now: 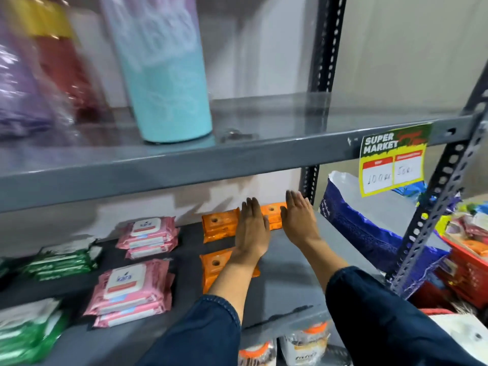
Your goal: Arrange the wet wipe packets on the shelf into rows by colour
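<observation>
1. Both grips are flat and spread wide, holding nothing: the left hand [252, 228] and the right hand [299, 220] stand on either side of the rear right orange packet [272, 215], palms turned inward as if to square it up.
2. That orange packet lies at the back of the shelf [290, 260], between the two hands; whether either palm touches its edge I cannot tell. Its long axis runs left to right, across the line of the forearms.
3. Just left of the left hand lies a second orange packet [220, 225], in the same back row. A third orange packet [215, 269] lies nearer the front, partly under the left forearm.
4. The left hand is nearer to these two; the right hand has bare shelf below it.
5. Further left are two stacks of pink packets [137, 291], one behind the other, then green packets [60, 262] front and back.
6. To the right, a blue bag [369, 228] leans close beside the right wrist, and I judge it limits room on that side.
7. An upper shelf [184, 165] overhangs the hands.
</observation>
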### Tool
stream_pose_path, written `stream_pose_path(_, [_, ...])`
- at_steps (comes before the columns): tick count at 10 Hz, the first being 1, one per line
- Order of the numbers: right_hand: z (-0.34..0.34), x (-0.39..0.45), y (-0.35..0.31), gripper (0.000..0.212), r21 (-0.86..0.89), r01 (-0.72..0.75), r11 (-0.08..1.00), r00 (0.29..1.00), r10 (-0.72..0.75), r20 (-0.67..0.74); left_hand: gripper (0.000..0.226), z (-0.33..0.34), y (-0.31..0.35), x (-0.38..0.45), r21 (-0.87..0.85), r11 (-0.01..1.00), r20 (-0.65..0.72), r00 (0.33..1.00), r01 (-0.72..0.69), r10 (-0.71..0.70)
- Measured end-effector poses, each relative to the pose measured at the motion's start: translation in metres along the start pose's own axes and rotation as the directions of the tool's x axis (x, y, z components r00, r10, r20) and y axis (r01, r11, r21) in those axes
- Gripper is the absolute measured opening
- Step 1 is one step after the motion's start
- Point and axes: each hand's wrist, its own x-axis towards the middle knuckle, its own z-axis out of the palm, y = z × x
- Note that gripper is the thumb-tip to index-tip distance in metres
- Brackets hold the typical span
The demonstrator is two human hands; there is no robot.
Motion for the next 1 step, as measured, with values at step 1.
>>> stream_pose_path(1, [-0.0266,-0.0341,-0.0436,0.053,-0.109,0.083,0.991,0.996,-0.08,0.028,0.052,-0.038,-0.0081,-0.0387,0.014,0.999,-0.049,0.998,-0.039,0.039])
